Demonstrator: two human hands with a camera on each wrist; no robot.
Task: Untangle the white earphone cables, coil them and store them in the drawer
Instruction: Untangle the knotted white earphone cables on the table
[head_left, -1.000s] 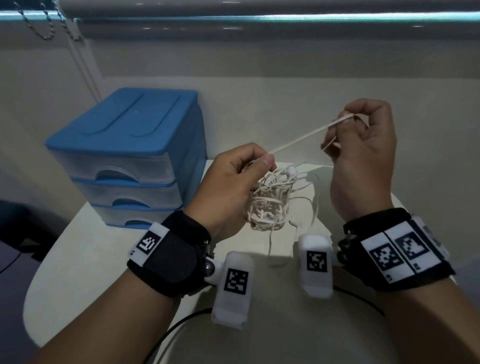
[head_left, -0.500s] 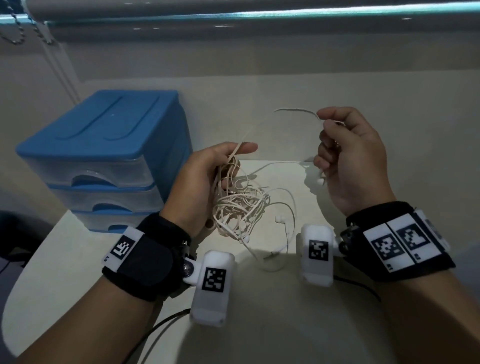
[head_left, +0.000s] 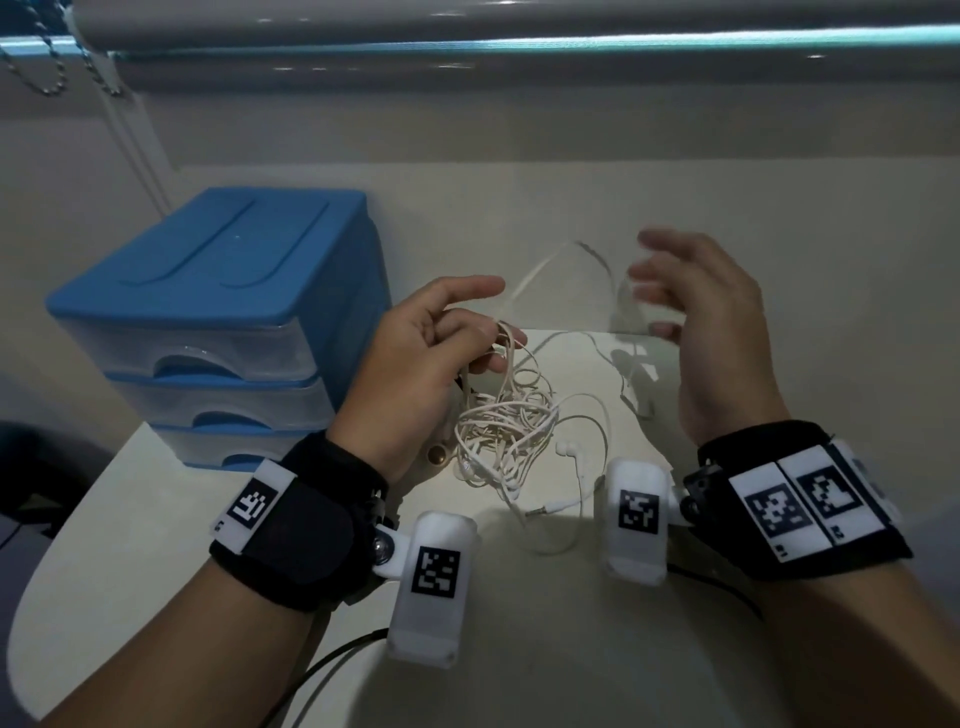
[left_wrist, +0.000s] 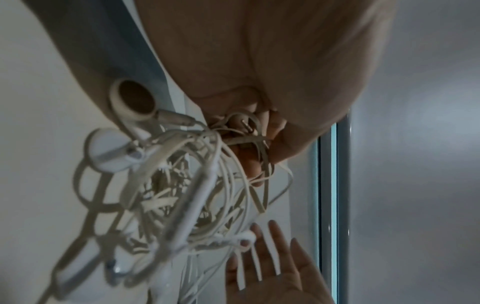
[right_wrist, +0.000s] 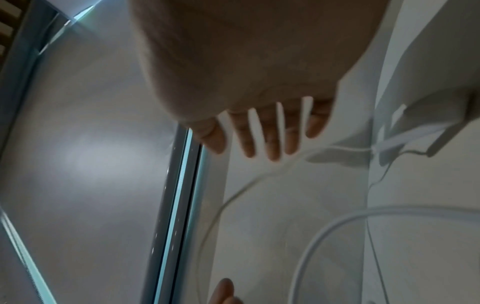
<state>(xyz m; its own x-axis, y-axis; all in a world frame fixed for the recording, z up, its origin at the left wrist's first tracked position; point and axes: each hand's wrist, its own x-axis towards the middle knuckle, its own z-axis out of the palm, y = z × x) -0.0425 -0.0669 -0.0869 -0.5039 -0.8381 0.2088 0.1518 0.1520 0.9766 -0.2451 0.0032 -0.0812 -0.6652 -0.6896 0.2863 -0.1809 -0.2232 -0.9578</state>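
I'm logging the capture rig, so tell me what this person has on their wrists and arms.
Both forearms are bare, with no sleeves. Each wrist carries a black strap: the left wrist strap has one white square-code tag, the right wrist strap two. A white boxy camera module with a code tag hangs from each, and thin black cables trail back.

This looks like a room in a home or small office. A blue plastic drawer unit (head_left: 218, 332) stands on a pale rounded bench (head_left: 519, 649) pushed against a plain wall. Above the unit runs a window blind (head_left: 467, 31), its bead chain (head_left: 31, 73) hanging at the corner.
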